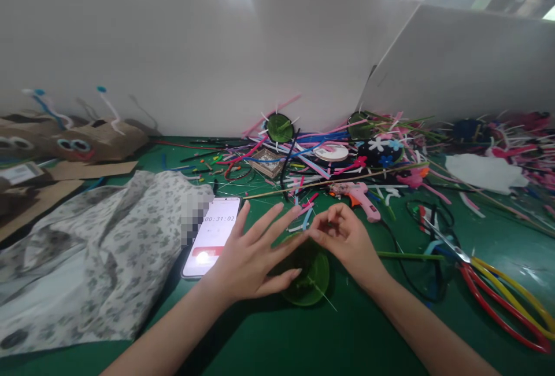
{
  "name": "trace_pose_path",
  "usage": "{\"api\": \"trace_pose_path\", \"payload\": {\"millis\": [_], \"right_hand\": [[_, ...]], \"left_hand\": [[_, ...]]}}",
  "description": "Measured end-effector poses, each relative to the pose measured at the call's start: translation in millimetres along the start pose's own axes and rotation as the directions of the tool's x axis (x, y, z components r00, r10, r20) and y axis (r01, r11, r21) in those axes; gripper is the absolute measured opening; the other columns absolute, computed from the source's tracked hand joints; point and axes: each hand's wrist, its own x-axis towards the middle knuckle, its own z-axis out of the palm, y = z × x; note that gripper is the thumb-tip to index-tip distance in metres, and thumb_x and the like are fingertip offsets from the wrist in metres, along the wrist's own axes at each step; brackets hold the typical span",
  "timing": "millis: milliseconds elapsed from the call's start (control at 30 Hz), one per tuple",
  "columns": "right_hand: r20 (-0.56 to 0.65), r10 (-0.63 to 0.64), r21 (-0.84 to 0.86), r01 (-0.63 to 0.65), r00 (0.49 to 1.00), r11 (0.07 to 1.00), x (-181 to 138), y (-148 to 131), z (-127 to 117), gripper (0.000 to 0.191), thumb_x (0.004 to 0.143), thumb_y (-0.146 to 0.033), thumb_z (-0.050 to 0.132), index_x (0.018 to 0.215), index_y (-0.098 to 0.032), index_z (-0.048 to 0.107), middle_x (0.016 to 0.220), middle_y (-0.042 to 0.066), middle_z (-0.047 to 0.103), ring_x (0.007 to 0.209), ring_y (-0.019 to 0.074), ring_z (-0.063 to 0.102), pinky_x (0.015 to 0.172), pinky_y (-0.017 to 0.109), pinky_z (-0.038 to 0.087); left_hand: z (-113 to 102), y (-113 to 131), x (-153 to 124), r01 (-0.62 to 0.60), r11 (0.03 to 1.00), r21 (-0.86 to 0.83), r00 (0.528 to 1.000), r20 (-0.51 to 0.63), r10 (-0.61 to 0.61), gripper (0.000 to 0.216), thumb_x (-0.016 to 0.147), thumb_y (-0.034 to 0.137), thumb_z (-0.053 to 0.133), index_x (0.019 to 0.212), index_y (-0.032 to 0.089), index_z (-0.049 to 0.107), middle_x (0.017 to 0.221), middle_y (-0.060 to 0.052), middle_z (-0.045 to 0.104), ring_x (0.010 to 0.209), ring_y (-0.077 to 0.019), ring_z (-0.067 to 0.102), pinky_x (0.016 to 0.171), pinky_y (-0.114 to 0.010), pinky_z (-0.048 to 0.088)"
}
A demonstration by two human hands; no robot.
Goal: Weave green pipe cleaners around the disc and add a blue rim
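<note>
A round, flat green disc (318,275) lies on the table, partly hidden under my hands, with a thin pale strand trailing off its lower right. My left hand (255,249) is spread open, palm down, over the disc's left side. At the far edge of the disc my right hand (344,237) is closed in a pinch, its thumb and forefinger against my left little finger. What the pinch holds, if anything, is too small to make out. Just beyond the fingertips lie short blue and pink pipe cleaner pieces (307,218).
Left of my hands lie a phone (200,269) showing a timer and a patterned cloth (99,249). A pink glue gun (358,198) and red-and-yellow scissors (466,260) are on the right. Pipe cleaners pile up behind. Cardboard figures (104,142) stand far left, before a grey partition (182,46).
</note>
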Motion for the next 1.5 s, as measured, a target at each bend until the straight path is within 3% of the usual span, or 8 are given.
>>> {"api": "trace_pose_path", "payload": {"millis": [233, 400, 500, 800, 1000, 1267, 1500], "right_hand": [[0.208, 0.181, 0.050, -0.195, 0.961, 0.979, 2.5, -6.4, -10.2, 0.042, 0.070, -0.033, 0.076, 0.079, -0.022, 0.036, 0.077, -0.004, 0.055, 0.069, 0.0086, 0.050, 0.064, 0.023, 0.041], [0.372, 0.257, 0.037, -0.291, 0.892, 0.956, 0.6, -14.2, -14.6, 0.041, 0.074, -0.035, 0.074, 0.079, -0.022, 0.035, 0.076, -0.004, 0.050, 0.064, 0.0076, 0.042, 0.056, 0.021, 0.034], [0.415, 0.270, 0.047, -0.317, 0.869, 0.947, -0.6, -17.5, -15.5, 0.042, 0.074, -0.038, 0.073, 0.079, -0.023, 0.034, 0.077, -0.003, 0.049, 0.065, 0.0083, 0.041, 0.055, 0.021, 0.033], [0.331, 0.233, 0.160, -0.298, 0.914, 0.941, 0.0, -19.0, -14.5, 0.044, 0.071, -0.036, 0.074, 0.074, -0.022, 0.032, 0.079, -0.002, 0.049, 0.071, 0.0109, 0.047, 0.066, 0.024, 0.039], [0.194, 0.199, 0.141, -0.228, 0.961, 0.963, 1.7, -19.9, -11.7, 0.043, 0.072, -0.040, 0.073, 0.074, -0.023, 0.033, 0.076, -0.003, 0.049, 0.070, 0.0116, 0.048, 0.066, 0.025, 0.041], [0.236, 0.146, 0.011, -0.153, 0.961, 0.988, 1.0, -12.6, -12.6, 0.041, 0.074, -0.039, 0.072, 0.078, -0.023, 0.034, 0.078, -0.003, 0.051, 0.070, 0.0103, 0.046, 0.062, 0.024, 0.040], [0.221, 0.153, 0.028, -0.164, 0.963, 0.986, 0.5, -10.4, -8.5, 0.042, 0.075, -0.041, 0.070, 0.074, -0.023, 0.033, 0.077, -0.004, 0.049, 0.071, 0.0104, 0.047, 0.067, 0.025, 0.040]], "left_hand": [[-4.1, -1.1, -4.7, -0.085, 0.993, 0.087, 0.996, -0.019, 0.087, 0.057, 0.090, 0.036, 0.048, 0.144, 0.037, 0.032, 0.141, 0.003, 0.049, 0.135, -0.0249, 0.036, 0.110, -0.042, -0.022], [-2.4, -6.2, -10.3, -0.135, 0.990, -0.035, 0.990, 0.031, 0.136, 0.058, 0.091, 0.033, 0.046, 0.145, 0.040, 0.027, 0.138, 0.006, 0.052, 0.132, -0.0232, 0.040, 0.113, -0.036, -0.009], [-2.0, -6.4, -10.0, -0.155, 0.988, -0.009, 0.988, 0.026, 0.155, 0.057, 0.091, 0.029, 0.044, 0.145, 0.040, 0.027, 0.138, 0.007, 0.052, 0.132, -0.0227, 0.040, 0.112, -0.035, -0.012], [-4.0, 1.0, -4.3, -0.111, 0.987, 0.119, 0.994, 0.037, 0.107, 0.055, 0.092, 0.036, 0.041, 0.146, 0.035, 0.028, 0.143, 0.003, 0.047, 0.136, -0.0265, 0.033, 0.105, -0.039, -0.028], [-3.8, 1.9, -4.7, -0.088, 0.988, 0.123, 0.996, 0.041, 0.084, 0.053, 0.093, 0.035, 0.040, 0.144, 0.037, 0.029, 0.144, 0.004, 0.045, 0.136, -0.0268, 0.033, 0.103, -0.040, -0.030], [-5.9, 3.0, -3.0, -0.050, 0.996, 0.071, 0.997, 0.065, 0.045, 0.056, 0.092, 0.032, 0.042, 0.146, 0.035, 0.027, 0.146, 0.003, 0.042, 0.134, -0.0256, 0.037, 0.104, -0.040, -0.029], [-2.2, 5.5, -1.9, -0.044, 0.999, 0.010, 0.998, 0.044, 0.044, 0.059, 0.090, 0.036, 0.045, 0.146, 0.032, 0.028, 0.147, -0.001, 0.040, 0.135, -0.0256, 0.035, 0.106, -0.038, -0.027]]}}
